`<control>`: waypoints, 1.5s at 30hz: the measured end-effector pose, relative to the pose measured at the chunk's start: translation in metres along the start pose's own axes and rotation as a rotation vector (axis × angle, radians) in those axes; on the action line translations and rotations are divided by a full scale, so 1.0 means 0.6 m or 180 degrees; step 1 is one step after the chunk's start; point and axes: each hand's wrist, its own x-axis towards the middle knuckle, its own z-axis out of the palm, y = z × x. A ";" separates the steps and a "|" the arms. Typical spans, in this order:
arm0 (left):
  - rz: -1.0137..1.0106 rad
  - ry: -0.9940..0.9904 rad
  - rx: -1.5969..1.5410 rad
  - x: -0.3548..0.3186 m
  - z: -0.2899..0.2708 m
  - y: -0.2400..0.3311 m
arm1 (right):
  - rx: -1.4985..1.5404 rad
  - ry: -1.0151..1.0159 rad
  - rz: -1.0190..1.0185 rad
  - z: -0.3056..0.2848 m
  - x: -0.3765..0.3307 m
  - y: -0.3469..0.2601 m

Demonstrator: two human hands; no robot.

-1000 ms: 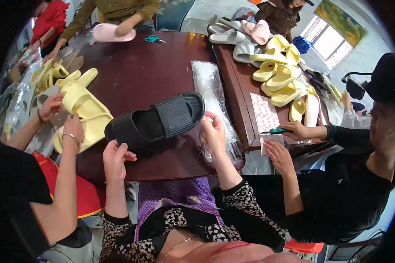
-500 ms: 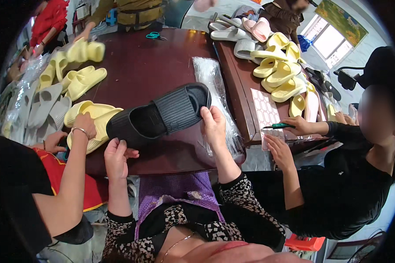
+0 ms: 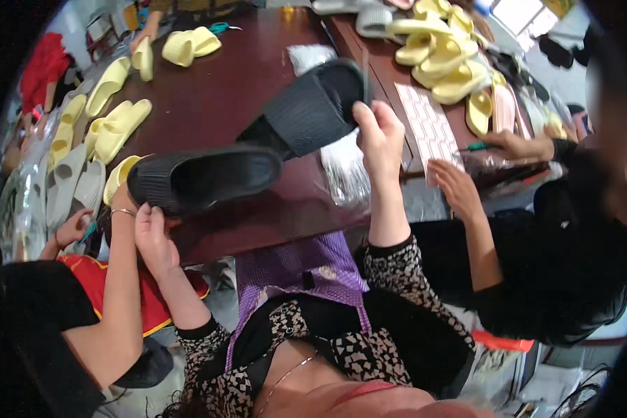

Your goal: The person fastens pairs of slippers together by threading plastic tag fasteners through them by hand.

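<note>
I hold a pair of black ribbed slippers up over the table, stretched across in front of me. My left hand (image 3: 157,240) pinches the toe of the left black slipper (image 3: 209,177), whose footbed faces up. The right black slipper (image 3: 306,111) tilts up toward the far right, and my right hand (image 3: 381,143) grips its end between thumb and fingers. Where the two meet in the middle, they overlap. A thin clear strip, perhaps plastic, stands up beside my right fingers. Behind the left slipper sits a yellow slipper (image 3: 120,177), partly hidden.
Clear plastic bags (image 3: 345,171) lie on the dark red table (image 3: 216,97). Yellow slippers (image 3: 446,59) are heaped at right, near a label sheet (image 3: 428,125) and a co-worker's hands. Another co-worker's arm (image 3: 122,279) reaches in close by my left hand. Teal scissors (image 3: 221,28) lie far off.
My hands have moved apart, drawing the black slippers into a longer line; the right one is raised. At the far left, a yellow pair now rests on the table. My view has shifted.
</note>
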 end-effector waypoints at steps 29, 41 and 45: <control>0.1559 -0.1227 0.3085 0.216 0.102 -0.068 | -0.1068 -0.1512 0.0007 0.143 0.069 0.068; -0.1284 -0.2179 -0.0755 -0.005 0.233 0.042 | 0.1750 -0.1856 0.0930 0.195 -0.005 -0.071; -0.1803 -0.2643 -0.1070 -0.014 0.227 0.034 | 0.1523 -0.1728 0.0441 0.175 0.000 -0.071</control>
